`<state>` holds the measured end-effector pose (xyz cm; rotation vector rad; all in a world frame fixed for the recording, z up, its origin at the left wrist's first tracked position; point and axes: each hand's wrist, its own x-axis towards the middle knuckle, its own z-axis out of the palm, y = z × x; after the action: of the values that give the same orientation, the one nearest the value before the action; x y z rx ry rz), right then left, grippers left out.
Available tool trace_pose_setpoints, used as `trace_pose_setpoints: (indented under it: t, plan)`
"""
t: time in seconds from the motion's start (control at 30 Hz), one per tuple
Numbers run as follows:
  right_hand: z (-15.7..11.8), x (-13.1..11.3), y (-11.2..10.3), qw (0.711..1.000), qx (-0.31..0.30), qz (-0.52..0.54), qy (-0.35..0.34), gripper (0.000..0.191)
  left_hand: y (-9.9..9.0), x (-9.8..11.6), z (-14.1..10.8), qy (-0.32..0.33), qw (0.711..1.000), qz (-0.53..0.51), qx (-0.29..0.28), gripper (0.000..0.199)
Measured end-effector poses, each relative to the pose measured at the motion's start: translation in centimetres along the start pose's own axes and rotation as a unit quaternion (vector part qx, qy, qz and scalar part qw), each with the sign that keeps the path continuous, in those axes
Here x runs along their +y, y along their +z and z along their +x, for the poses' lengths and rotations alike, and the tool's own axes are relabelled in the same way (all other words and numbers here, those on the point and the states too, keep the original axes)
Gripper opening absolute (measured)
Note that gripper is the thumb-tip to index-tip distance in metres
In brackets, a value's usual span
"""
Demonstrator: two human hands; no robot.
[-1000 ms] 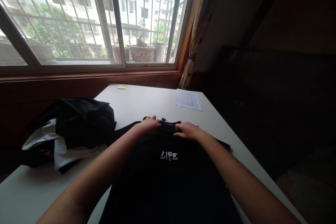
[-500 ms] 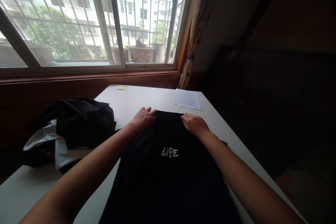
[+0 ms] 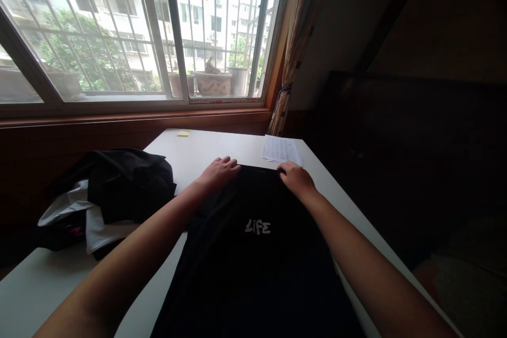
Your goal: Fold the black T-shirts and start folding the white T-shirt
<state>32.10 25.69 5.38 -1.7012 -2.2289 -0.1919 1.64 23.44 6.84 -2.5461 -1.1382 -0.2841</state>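
Note:
A black T-shirt (image 3: 257, 274) with "Life" printed in pale letters lies lengthwise before me, its narrow end farthest away. At the far left corner of the fabric, my left hand (image 3: 221, 170) is closed with the fingers curled over the edge. My right hand (image 3: 296, 175) pinches the opposite far corner, close to some papers. Between both hands the far edge runs fairly straight. The sides of the shirt are partly hidden under my forearms, and its near end runs out of view.
A white table (image 3: 222, 145) carries a heap of black and white clothes (image 3: 122, 185) at left. Printed papers (image 3: 280, 149) and a yellow note (image 3: 183, 133) lie toward its far edge. Beyond are a barred window (image 3: 214, 31) and a curtain (image 3: 283, 100).
Both hands have shifted slightly to the right and up, with the shirt's far edge moving along. The fabric's left side has drawn inward a little.

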Motion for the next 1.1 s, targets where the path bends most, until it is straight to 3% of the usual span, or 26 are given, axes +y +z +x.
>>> trace_pose_setpoints:
  t: [0.2, 0.3, 0.47, 0.63, 0.83, 0.97, 1.1]
  plan:
    - [0.3, 1.7, 0.4, 0.975, -0.035, 0.188, -0.114, 0.032, 1.5, -1.4, 0.5, -0.031, 0.997, -0.073, 0.004, 0.014]
    - [0.2, 2.5, 0.5, 0.964, -0.055, 0.216, -0.146, 0.039, 2.6, -2.1, 0.8, -0.048, 0.992, -0.120, 0.010, 0.012]
    - [0.6, 3.3, 0.5, 0.963, -0.049, 0.202, -0.173, 0.016, 4.2, -3.3, 1.5, -0.092, 0.979, -0.183, 0.008, 0.012]
    - [1.3, 3.1, 1.2, 0.982, -0.002, 0.128, -0.142, 0.006, 5.2, -3.4, 1.7, -0.125, 0.967, -0.222, 0.028, 0.010]
    - [0.7, 2.7, 3.6, 0.988, 0.030, 0.103, -0.111, 0.022, 5.9, -2.4, 0.9, -0.154, 0.962, -0.219, 0.054, 0.039]
    - [-1.1, 4.7, 5.1, 0.992, 0.030, 0.105, -0.063, 0.030, 6.5, -2.7, -1.3, -0.201, 0.961, -0.185, 0.049, 0.038]
    - [-4.5, 7.0, 6.0, 0.995, 0.032, 0.095, -0.020, 0.026, 7.2, -2.1, -5.6, -0.233, 0.959, -0.157, 0.023, 0.037]
